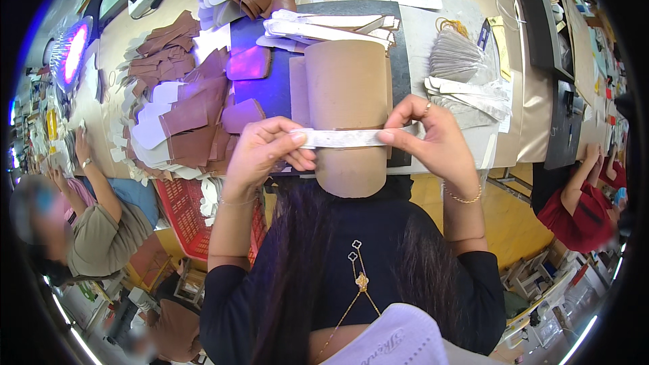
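A pale whitish strip point(345, 138) is stretched crosswise over a tan, rounded block point(348, 84) in front of me. My left hand point(270, 149) pinches its left end between thumb and fingers. At the other end, the thumb and index finger of my right hand point(433, 136) grip the strip. A thin brown edge shows along the strip. Beneath the block lies a dark board point(399, 88). Just beyond the block sits a bundle of long white strips point(324, 27).
Brown and white cut pieces point(189, 118) are heaped on the left. Fanned grey-white strips point(463, 61) lie to the right, beside a yellow ruler-like piece point(499, 47). A lit lamp point(73, 54) stands far left. A red crate point(182, 209) is below the table. Other people sit at both sides.
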The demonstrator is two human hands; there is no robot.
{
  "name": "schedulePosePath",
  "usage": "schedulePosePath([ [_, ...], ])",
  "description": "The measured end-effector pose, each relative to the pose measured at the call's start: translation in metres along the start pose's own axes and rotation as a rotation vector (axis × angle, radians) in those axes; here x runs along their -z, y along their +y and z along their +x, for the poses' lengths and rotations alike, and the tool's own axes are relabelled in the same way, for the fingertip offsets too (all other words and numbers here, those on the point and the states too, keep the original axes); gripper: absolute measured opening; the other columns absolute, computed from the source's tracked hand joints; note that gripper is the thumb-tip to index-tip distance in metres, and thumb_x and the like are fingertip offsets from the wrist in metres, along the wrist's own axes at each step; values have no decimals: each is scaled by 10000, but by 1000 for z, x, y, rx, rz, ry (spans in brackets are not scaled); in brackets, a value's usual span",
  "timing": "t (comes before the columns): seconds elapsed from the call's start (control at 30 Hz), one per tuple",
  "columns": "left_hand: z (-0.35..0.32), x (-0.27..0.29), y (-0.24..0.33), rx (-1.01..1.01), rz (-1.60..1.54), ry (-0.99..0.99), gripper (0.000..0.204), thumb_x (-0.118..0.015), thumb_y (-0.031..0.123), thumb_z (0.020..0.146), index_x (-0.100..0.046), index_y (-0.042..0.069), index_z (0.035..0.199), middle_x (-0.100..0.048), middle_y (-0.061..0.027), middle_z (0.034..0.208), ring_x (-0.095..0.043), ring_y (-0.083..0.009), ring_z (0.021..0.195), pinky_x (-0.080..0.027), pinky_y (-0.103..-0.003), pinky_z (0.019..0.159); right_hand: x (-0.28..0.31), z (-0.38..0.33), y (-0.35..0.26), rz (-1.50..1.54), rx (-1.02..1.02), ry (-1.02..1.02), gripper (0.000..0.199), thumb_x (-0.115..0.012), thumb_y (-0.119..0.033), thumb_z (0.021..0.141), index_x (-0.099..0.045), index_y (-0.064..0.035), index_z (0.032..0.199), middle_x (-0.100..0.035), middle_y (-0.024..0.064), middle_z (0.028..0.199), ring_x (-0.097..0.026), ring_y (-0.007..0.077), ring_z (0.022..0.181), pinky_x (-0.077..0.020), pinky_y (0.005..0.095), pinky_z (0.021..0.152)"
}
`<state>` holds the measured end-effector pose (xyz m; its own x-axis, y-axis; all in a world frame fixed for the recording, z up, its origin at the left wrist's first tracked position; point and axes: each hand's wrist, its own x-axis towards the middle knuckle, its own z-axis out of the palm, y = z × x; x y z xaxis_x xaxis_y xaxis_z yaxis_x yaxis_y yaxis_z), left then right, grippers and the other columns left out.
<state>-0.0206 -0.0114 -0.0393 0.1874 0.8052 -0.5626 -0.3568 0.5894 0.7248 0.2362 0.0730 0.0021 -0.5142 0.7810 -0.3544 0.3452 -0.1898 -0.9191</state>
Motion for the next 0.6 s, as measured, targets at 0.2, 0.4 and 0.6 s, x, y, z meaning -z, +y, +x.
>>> schedulePosePath([
  [0.2,-1,12,-3,30,67,36,158,-569,92,898,-599,-57,942,-671,-160,768,-673,-195,628,-548,-256,563,18,-4,13,60,-47,-35,183,-752,-153,760,-613,-36,785,-618,-8,731,-543,59,708,-436,216,667],
  [0.4,9,12,-11,52,87,23,158,-568,91,898,-600,-57,944,-668,-158,757,-674,-201,622,-548,-259,556,14,3,35,110,-64,-15,189,-756,-136,758,-596,-42,791,-597,-18,750,-518,49,713,-422,208,672],
  [0.6,13,14,-18,57,48,13,140,-567,79,897,-597,-55,927,-661,-154,738,-670,-205,606,-549,-258,535,-8,4,70,475,-102,44,255,-769,-179,765,-582,-35,861,-576,-27,704,-505,32,625,-415,175,563],
])
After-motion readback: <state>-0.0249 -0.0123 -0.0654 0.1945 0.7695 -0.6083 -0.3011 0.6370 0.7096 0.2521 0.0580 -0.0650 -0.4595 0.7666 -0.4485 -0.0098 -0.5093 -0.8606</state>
